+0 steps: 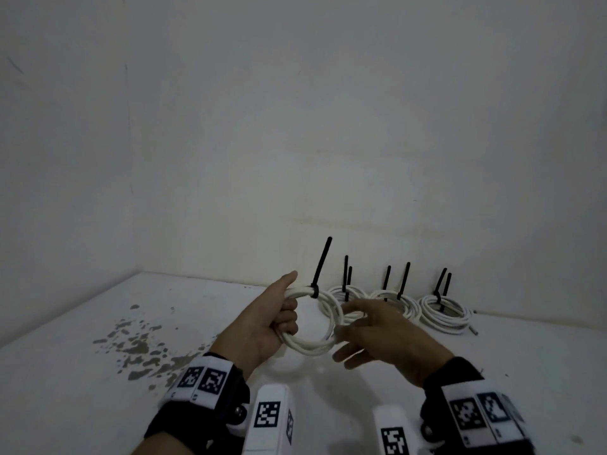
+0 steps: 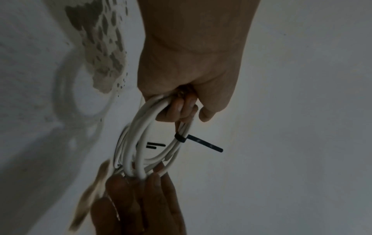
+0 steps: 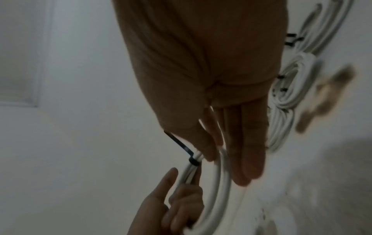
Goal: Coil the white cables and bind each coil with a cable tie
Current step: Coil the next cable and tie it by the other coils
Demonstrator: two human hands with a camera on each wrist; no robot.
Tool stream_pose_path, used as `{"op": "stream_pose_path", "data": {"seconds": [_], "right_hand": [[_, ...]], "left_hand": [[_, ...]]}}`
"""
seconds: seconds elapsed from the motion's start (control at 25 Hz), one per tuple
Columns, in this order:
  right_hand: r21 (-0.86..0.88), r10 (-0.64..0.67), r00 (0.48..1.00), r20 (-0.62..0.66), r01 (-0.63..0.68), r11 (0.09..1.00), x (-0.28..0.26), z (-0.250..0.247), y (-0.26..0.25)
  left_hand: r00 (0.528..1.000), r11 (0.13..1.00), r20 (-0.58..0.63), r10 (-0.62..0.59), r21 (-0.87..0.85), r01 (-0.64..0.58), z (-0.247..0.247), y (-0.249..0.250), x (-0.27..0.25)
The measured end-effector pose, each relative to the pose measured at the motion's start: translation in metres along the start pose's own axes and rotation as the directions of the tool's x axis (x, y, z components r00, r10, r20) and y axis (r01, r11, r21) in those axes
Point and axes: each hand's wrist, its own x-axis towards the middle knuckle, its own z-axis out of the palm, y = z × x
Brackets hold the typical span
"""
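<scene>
My left hand (image 1: pixel 279 315) grips a white cable coil (image 1: pixel 315 344) on its left side, fingers curled round the strands, and holds it above the table. A black cable tie (image 1: pixel 320 269) binds the coil at its top, with the tail pointing up. My right hand (image 1: pixel 371 330) is at the coil's right side with fingers straight and spread, touching the strands. The left wrist view shows the coil (image 2: pixel 141 143) under my curled fingers (image 2: pixel 181 109) and the tie (image 2: pixel 201 142). In the right wrist view straight fingers (image 3: pixel 245 143) lie over the coil (image 3: pixel 221 182).
Three bound white coils (image 1: pixel 443 311) lie in a row along the back wall, black tie tails (image 1: pixel 404 280) sticking up. The white table (image 1: pixel 82 389) has grey chipped patches (image 1: pixel 138 343) at the left. Walls close off the back and left.
</scene>
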Motion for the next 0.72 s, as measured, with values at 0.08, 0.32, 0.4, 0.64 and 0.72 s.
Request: {"op": "stream_pose_path", "data": {"seconds": [0.08,0.32,0.4,0.64,0.72], "right_hand": [[0.198,0.036,0.998,-0.056,-0.024,0.98,0.019,0.011,0.017],[0.486,0.215,0.944,-0.249,-0.07,0.871,0.104,0.042,0.057],[0.488,0.258,0.925,-0.28,-0.094,0.868,0.131,0.047,0.069],[0.368,0.261,0.845,-0.466,-0.083,0.926,0.185,0.052,0.081],[0.306,0.232,0.823,-0.519,-0.074,0.949,0.192,0.053,0.081]], "left_hand": [[1.0,0.999,-0.013,-0.02,0.026,0.02,-0.005,0.002,0.015],[0.976,0.96,-0.219,-0.003,0.272,0.064,-0.016,0.002,0.084],[0.966,0.906,-0.251,0.057,0.42,0.055,-0.024,-0.001,0.107],[0.961,0.754,-0.197,0.194,0.657,-0.018,-0.045,-0.013,0.159],[0.956,0.677,-0.168,0.24,0.735,-0.041,-0.044,-0.014,0.166]]}}
